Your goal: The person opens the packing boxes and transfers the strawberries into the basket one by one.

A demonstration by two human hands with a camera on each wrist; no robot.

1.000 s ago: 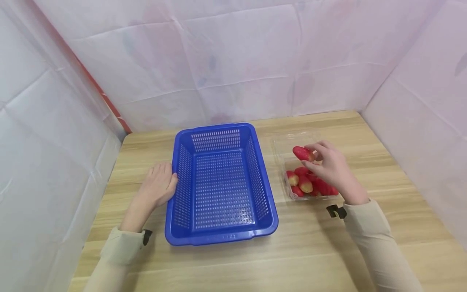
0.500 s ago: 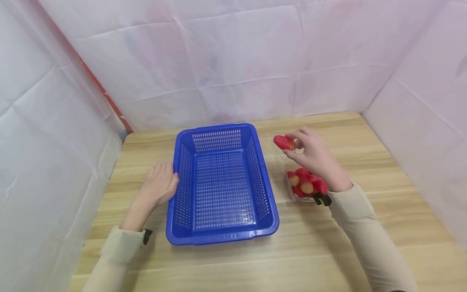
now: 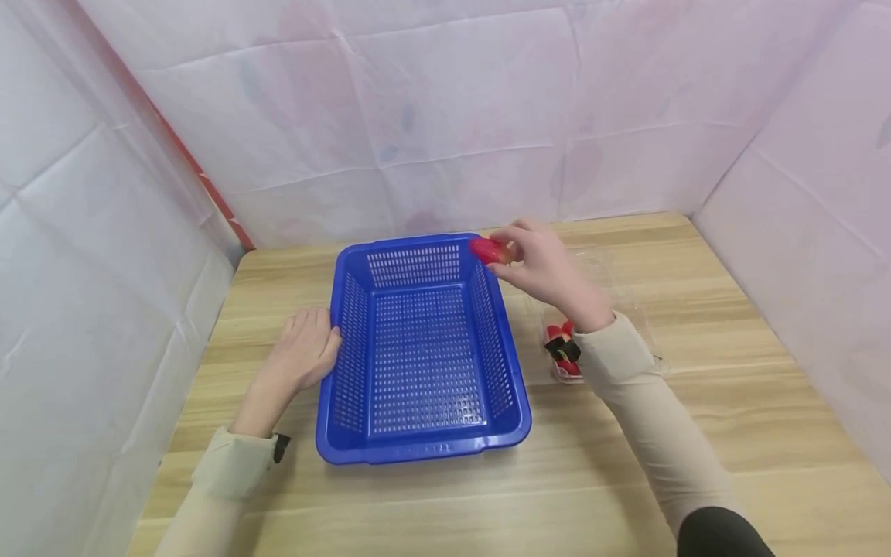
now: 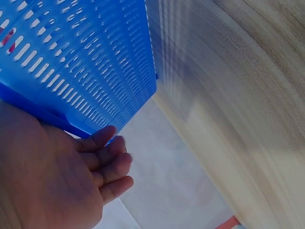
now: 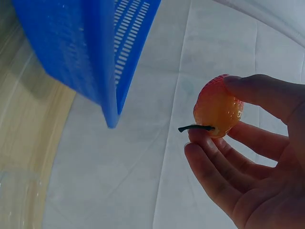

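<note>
A blue slotted plastic basket (image 3: 423, 452) stands on the wooden table, with nothing inside it. At its left rim is my left hand (image 3: 303, 352), thumb over the edge and the other fingers loosely bent outside, as the left wrist view shows. My right hand (image 3: 543, 261) pinches a red strawberry (image 3: 489, 251) with a pale yellow end, just above the basket's far right corner. In the right wrist view, the strawberry's thin dark stem (image 5: 196, 127) sticks out, with the thumb on one side and fingertips on the other.
Right of the basket, a clear plastic box (image 3: 643, 313) holds more strawberries (image 3: 568, 368), partly hidden by my right forearm. Its clear lid (image 3: 593, 263) lies open behind it. White sheet walls (image 3: 445, 116) enclose the wooden table (image 3: 431, 510) at the back and sides.
My right hand has carried the strawberry from above the clear box leftward and away from me, to the basket's far right corner. The left hand and the basket have stayed in place.
</note>
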